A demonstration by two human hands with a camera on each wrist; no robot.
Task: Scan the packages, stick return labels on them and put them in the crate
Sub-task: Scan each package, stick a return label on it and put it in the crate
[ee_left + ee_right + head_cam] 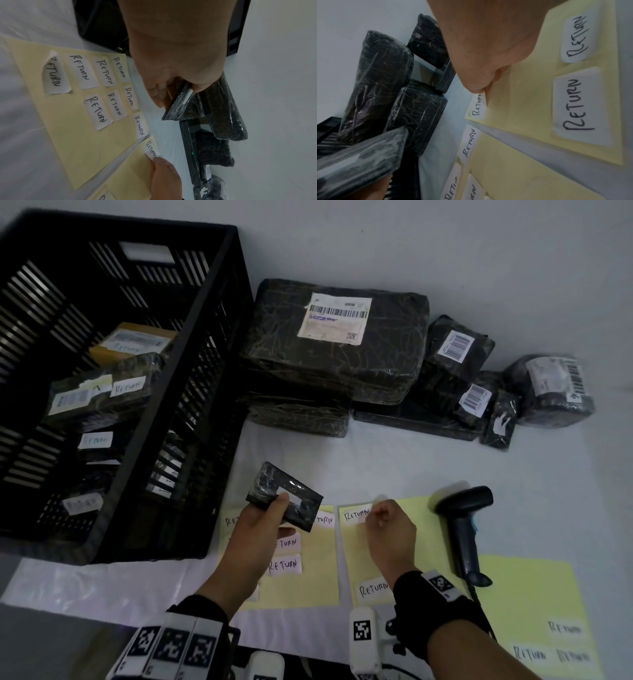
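Observation:
My left hand [265,517] grips a small black plastic-wrapped package [284,496] above the left yellow backing sheet [308,587], thumb on top. In the left wrist view the package [186,108] sits between thumb and fingers. My right hand [380,517] pinches the right end of a white RETURN label [356,514] at the top left corner of the second yellow sheet [418,518]. The right wrist view shows the fingertips [477,89] pinching that label [478,106]. The black crate [219,344] at left holds several labelled packages [99,395].
A pile of black wrapped packages [335,344] with barcode stickers lies behind the sheets, right of the crate. A black handheld scanner [462,529] lies right of my right hand. More RETURN labels [286,565] sit on the yellow sheets, including a third sheet [534,594] at bottom right.

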